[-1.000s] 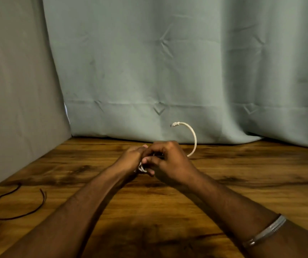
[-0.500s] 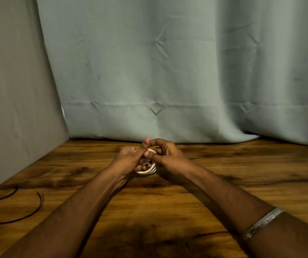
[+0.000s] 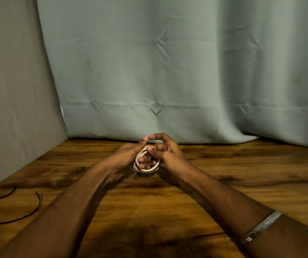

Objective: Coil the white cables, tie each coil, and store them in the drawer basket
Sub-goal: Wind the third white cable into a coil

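Note:
A small coil of white cable point(image 3: 145, 169) is held just above the wooden table point(image 3: 224, 183) at its middle, near the back. My left hand point(image 3: 125, 159) holds the coil from the left, its fingers passing through the loop and its thumb lying along the top. My right hand point(image 3: 166, 151) grips the coil from the right, thumb and fingers curled round the strands at the top. No loose end of the cable shows. No drawer basket is in view.
A thin dark cord point(image 3: 9, 211) lies in an open loop near the table's left front edge. A grey-green curtain point(image 3: 168, 71) hangs along the back and a grey panel point(image 3: 9, 90) closes the left side.
A second ago a free end of white cable arched up behind my hands. It has been wound in, and the coil now shows as a closed ring between both hands.

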Demonstrator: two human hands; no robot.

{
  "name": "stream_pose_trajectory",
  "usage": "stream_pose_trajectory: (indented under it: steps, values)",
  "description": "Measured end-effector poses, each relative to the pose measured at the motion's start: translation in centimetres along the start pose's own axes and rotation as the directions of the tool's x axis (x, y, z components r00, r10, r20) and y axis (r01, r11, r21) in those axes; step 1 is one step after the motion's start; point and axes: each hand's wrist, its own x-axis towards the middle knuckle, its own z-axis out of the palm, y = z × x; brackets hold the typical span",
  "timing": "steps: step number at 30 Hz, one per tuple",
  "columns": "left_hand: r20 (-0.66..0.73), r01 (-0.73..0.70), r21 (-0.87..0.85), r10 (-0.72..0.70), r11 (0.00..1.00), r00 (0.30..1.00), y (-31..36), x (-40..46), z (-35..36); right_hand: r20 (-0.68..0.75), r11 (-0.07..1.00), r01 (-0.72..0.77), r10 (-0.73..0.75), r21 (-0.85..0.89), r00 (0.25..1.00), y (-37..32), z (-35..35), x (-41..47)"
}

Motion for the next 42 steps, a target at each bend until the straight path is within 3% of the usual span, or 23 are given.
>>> stream_pose_trajectory:
  steps: [7, 10, 12, 20, 24, 28, 33, 35, 37, 39, 40, 42]
  values:
    - [0.14, -0.107, 0.397, 0.054, 0.911, 0.989, 1.2, -0.6, -1.0, 0.066, 0.978, 0.067, -0.055, -0.196, 0.996, 0.2, -0.5, 0.1]
    - [0.154, -0.137, 0.395, 0.081, 0.908, 0.985, 1.2, -0.7, -1.1, 0.086, 0.983, 0.059, -0.044, -0.174, 0.995, -0.1, -0.7, -0.1]
    - [0.127, -0.152, 0.38, 0.111, 0.913, 0.986, 1.1, -0.7, -1.1, 0.071, 0.964, 0.09, -0.074, -0.249, 0.995, -0.3, -0.9, -0.1]
    - [-0.168, -0.17, 0.072, 0.18, 0.983, 0.969, 0.5, 0.1, -0.2, 0.073, 0.824, 0.227, -0.222, -0.52, 0.972, -0.7, -1.4, 0.1]
    - [-0.401, -0.254, -0.135, 0.182, 0.958, 0.898, 1.6, 0.4, -1.6, 0.087, 0.71, 0.295, -0.315, -0.639, 0.945, -0.8, -2.0, 0.4]
    - [-0.517, -0.304, -0.299, 0.114, 0.905, 0.848, 1.8, 0.4, -3.6, -0.001, 0.739, 0.253, -0.325, -0.625, 0.946, -1.0, -2.1, 0.4]
    - [-0.687, -0.363, -0.301, 0.064, 0.882, 0.724, 1.5, 0.6, -4.2, -0.081, 0.682, 0.159, -0.306, -0.714, 0.949, -1.1, -2.6, 0.4]
    - [-0.73, -0.377, -0.248, 0.084, 0.892, 0.678, 1.4, 0.7, -4.1, -0.072, 0.572, 0.139, -0.33, -0.809, 0.941, -1.0, -2.6, 0.4]
    - [-0.751, -0.372, -0.191, 0.109, 0.908, 0.652, 1.5, 0.7, -4.0, 0.002, 0.312, 0.137, -0.397, -0.94, 0.918, -1.2, -2.3, 0.3]
    - [-0.762, -0.365, -0.13, 0.143, 0.922, 0.632, 1.5, 0.8, -4.1, 0.1, 0.042, 0.123, -0.361, -0.991, 0.927, -1.5, -1.8, -0.1]
    - [-0.764, -0.362, -0.093, 0.167, 0.928, 0.623, 1.4, 0.8, -4.1, 0.12, -0.042, 0.112, -0.303, -0.993, 0.945, -1.5, -1.5, -0.4]
    - [-0.749, -0.357, -0.006, 0.232, 0.934, 0.62, 1.2, 0.9, -4.1, 0.114, -0.092, 0.098, -0.193, -0.991, 0.975, -1.1, -1.0, -0.6]
